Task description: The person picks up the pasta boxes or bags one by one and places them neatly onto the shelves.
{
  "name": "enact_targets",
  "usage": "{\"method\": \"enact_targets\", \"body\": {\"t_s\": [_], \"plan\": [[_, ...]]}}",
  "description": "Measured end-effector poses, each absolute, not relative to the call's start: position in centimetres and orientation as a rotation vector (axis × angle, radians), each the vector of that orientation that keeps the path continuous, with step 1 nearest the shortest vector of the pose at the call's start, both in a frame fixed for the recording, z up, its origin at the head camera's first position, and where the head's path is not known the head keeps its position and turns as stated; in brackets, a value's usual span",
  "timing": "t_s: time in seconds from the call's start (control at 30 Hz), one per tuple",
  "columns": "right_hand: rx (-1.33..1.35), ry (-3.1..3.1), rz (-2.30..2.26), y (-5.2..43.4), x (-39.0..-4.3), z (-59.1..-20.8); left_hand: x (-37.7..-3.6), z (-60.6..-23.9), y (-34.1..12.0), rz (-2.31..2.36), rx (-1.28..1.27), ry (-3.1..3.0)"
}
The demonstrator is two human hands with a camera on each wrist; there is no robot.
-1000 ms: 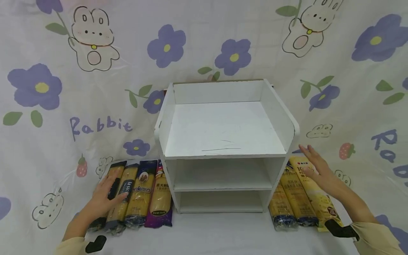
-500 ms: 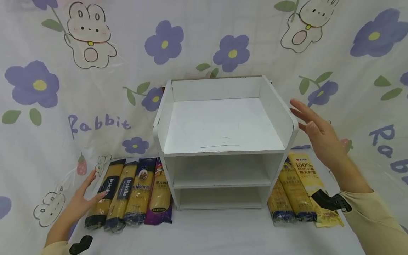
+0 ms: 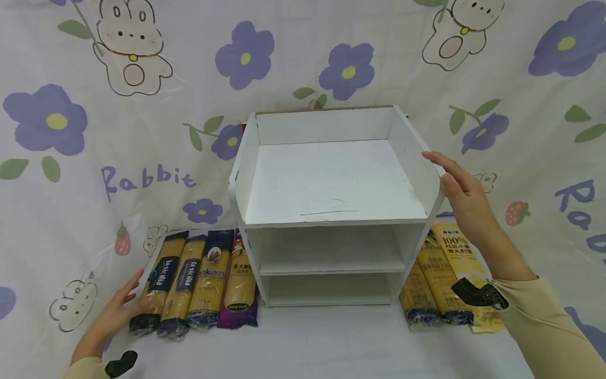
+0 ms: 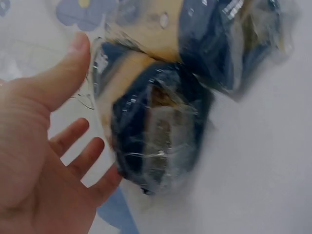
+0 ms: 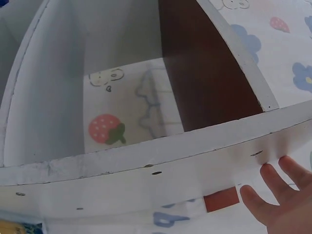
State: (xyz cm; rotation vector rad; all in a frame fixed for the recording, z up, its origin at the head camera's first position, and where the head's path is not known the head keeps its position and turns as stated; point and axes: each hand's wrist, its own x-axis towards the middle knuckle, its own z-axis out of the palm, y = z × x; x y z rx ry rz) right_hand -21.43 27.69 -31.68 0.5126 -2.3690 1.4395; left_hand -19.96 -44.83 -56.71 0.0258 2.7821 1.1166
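Note:
A white wooden shelf unit [image 3: 331, 181] stands mid-view in the head view, with an open top tray and two lower compartments. My right hand [image 3: 468, 208] is at the upper edge of its right side panel, fingers extended. The right wrist view shows fingertips [image 5: 267, 168] right against the panel's outer face [image 5: 136, 170]. On the left, my left hand [image 3: 113, 316] lies beside the outermost spaghetti pack [image 3: 163, 273], thumb and fingers spread. From the left wrist, the dark, crinkled end of that pack [image 4: 165, 131] shows close to the fingertips.
Several more spaghetti packs, among them an ankara pack [image 3: 211, 279] and a purple-ended pack [image 3: 239, 284], lie left of the shelf. Others, including a yellow pack [image 3: 456, 252], lie on its right. A patterned cloth [image 3: 293, 58] hangs behind; white cloth [image 3: 331, 342] covers the front.
My right hand has risen from above the right-hand packs to the shelf's side panel. My left hand has drawn back leftward off the spaghetti packs. The view has tilted slightly.

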Motion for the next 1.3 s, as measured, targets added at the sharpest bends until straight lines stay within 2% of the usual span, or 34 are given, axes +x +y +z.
{"method": "enact_targets", "body": {"t_s": [0.27, 0.67, 1.03, 1.3], "plan": [[0.517, -2.348, 1.496, 27.6, -21.5, -31.8, -21.4, -58.2, -45.6, 1.0, -0.045, 2.695], [0.523, -2.32, 1.56, 27.6, -21.7, -32.0, -23.4, -55.9, -44.9, 0.81, 0.001, 2.606], [0.507, -2.331, 1.512, 27.9, -21.5, -31.6, -24.3, -53.7, -45.0, 1.089, -0.092, 2.325], [0.512, -2.326, 1.547, 27.9, -21.7, -31.9, -23.8, -54.3, -45.5, 1.132, -0.132, 2.324]]}}
